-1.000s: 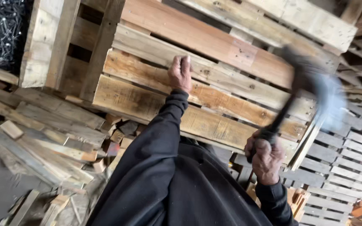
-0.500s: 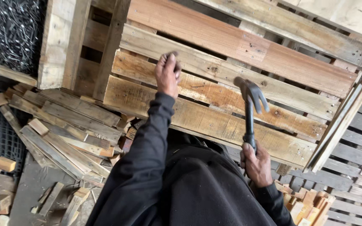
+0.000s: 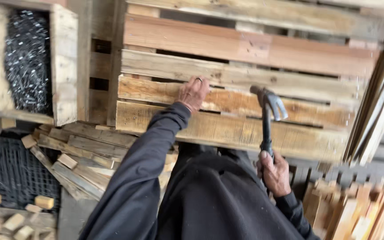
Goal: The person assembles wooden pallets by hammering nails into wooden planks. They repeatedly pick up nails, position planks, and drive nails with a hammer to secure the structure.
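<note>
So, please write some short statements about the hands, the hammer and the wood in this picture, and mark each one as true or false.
1. The right hand holds a claw hammer by its handle. True.
2. The left hand rests flat on a board of the wooden pallet. True.
3. The hammer head is touching the left hand. False: it is raised to the side of that hand, with a clear gap between them.
4. The wooden box at the upper left is filled with sawdust. False: it holds a dark mass of nails.
5. Loose wood offcuts are piled below the pallet at the left. True.
</note>
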{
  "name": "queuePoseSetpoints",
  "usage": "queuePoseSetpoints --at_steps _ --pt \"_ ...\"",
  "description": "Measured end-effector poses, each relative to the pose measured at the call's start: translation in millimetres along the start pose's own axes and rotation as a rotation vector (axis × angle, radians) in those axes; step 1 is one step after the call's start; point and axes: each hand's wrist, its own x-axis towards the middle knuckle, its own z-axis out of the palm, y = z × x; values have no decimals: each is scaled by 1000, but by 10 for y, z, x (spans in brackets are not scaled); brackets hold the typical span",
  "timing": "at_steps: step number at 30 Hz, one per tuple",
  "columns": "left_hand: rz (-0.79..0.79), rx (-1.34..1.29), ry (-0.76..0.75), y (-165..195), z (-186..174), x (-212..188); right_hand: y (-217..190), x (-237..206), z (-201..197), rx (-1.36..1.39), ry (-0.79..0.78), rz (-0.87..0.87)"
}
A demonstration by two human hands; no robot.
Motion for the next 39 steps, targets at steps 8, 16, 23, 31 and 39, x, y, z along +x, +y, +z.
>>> queuePoseSetpoints --at_steps 8,16,23,31,39 --pt "-3 -29 -282 -50 -480 60 272 -64 512 33 133 171" --pt "-537 -1423 -453 720 -569 109 165 -442 908 316 277 64" --pt "-643 -1597 -673 851 -296 119 244 -484 1046 259 244 139" --pt "-106 -962 -188 1061 111 82 409 -598 924 58 405 -110" --pt "165 -657 -131 1073 274 76 148 -662 586 336 274 63"
